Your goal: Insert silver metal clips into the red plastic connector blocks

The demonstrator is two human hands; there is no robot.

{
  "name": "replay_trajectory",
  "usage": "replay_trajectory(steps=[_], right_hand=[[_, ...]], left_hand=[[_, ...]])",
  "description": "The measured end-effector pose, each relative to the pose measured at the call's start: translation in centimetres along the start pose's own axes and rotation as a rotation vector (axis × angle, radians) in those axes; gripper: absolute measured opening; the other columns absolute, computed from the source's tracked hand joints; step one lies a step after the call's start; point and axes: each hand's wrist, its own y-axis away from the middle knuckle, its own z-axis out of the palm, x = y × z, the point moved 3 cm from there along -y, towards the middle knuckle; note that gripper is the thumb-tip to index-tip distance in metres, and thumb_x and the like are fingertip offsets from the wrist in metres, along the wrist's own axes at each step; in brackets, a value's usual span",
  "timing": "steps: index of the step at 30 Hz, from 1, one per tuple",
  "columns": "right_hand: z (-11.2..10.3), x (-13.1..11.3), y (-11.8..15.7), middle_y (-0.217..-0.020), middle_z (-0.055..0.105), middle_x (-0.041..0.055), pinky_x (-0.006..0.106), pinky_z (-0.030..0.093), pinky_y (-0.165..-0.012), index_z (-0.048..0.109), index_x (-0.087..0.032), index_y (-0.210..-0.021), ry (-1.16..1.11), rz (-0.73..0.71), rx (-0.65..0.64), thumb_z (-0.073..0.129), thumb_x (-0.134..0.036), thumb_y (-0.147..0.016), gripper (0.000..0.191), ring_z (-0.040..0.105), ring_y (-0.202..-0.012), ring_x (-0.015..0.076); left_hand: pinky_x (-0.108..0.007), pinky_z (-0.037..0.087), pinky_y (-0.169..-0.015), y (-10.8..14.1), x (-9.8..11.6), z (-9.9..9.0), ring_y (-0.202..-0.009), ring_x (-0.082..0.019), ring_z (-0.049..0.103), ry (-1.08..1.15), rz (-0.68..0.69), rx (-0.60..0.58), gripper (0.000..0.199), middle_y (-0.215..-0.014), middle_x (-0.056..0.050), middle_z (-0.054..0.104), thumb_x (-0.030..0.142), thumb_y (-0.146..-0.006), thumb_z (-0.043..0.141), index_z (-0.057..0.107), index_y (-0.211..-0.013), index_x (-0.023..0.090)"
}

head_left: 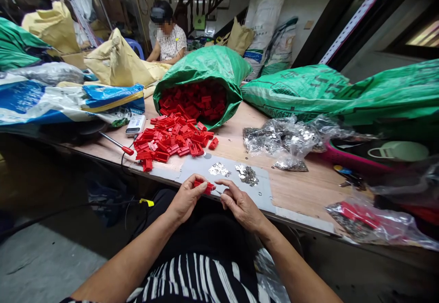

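My left hand pinches a small red plastic part between thumb and fingers at the table's front edge. Just to its right is my right hand, index finger stretched toward the part's end, thumb and other fingers curled together. A thin greyish tip shows by those fingers, too small to name. Beyond the hands, on a grey sheet, lie a pile of shiny flat metal pieces and a darker pile of small metal pieces. A heap of red plastic parts lies farther left.
A green woven sack lies open behind the heap, full of red parts. Clear bags of metal pieces are to the right, near a pink basket. A white device stands left. Another person sits across the table.
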Motion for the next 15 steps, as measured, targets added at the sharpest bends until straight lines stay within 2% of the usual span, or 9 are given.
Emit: replay_trajectory(steps=[3,6,7,12,15], right_hand=[[0.3,-0.7,0.0,-0.062,0.051,-0.0057,0.024,0.041,-0.065,0.039,-0.023,-0.136,-0.001,-0.011,-0.027,0.038,-0.03,-0.097,0.039,0.05,-0.059,0.011],[0.4,-1.1,-0.1,-0.064,0.053,-0.004,0.024,0.042,-0.064,0.043,-0.023,-0.135,0.036,-0.022,-0.025,0.039,-0.032,-0.097,0.039,0.052,-0.06,0.0117],[0.4,-1.2,-0.1,-0.065,0.054,-0.0035,0.024,0.042,-0.063,0.044,-0.023,-0.134,0.046,-0.027,-0.02,0.039,-0.032,-0.096,0.039,0.053,-0.06,0.0119],[0.1,-1.4,-0.1,-0.071,0.062,-0.0014,0.025,0.046,-0.064,0.046,-0.025,-0.133,0.087,-0.06,-0.007,0.04,-0.032,-0.096,0.038,0.058,-0.064,0.0136],[0.1,-1.4,0.0,-0.09,0.069,0.0022,0.027,0.048,-0.073,0.049,-0.026,-0.131,0.106,-0.086,0.015,0.042,-0.031,-0.095,0.036,0.064,-0.079,0.0159]], left_hand=[[-0.025,0.048,-0.079,0.6,-0.4,0.6,-0.076,-0.012,0.064,0.287,-0.173,-0.044,0.018,-0.074,-0.002,0.067,0.023,-0.076,0.07,0.055,-0.071,0.015],[-0.027,0.051,-0.081,0.8,-0.8,0.7,-0.073,-0.012,0.066,0.456,-0.243,-0.002,0.008,-0.076,-0.004,0.069,0.017,-0.081,0.064,0.06,-0.076,0.012],[-0.028,0.052,-0.082,0.9,-0.9,0.8,-0.072,-0.013,0.067,0.484,-0.259,0.02,0.005,-0.078,-0.005,0.07,0.015,-0.083,0.061,0.062,-0.079,0.011],[-0.032,0.055,-0.084,1.1,-0.9,1.3,-0.072,-0.016,0.07,0.539,-0.342,0.105,0.019,-0.079,-0.009,0.072,0.015,-0.09,0.05,0.065,-0.084,0.006],[-0.034,0.054,-0.087,1.2,-0.8,1.6,-0.073,-0.017,0.07,0.566,-0.37,0.113,0.023,-0.078,-0.01,0.073,0.016,-0.091,0.047,0.065,-0.083,0.005]])
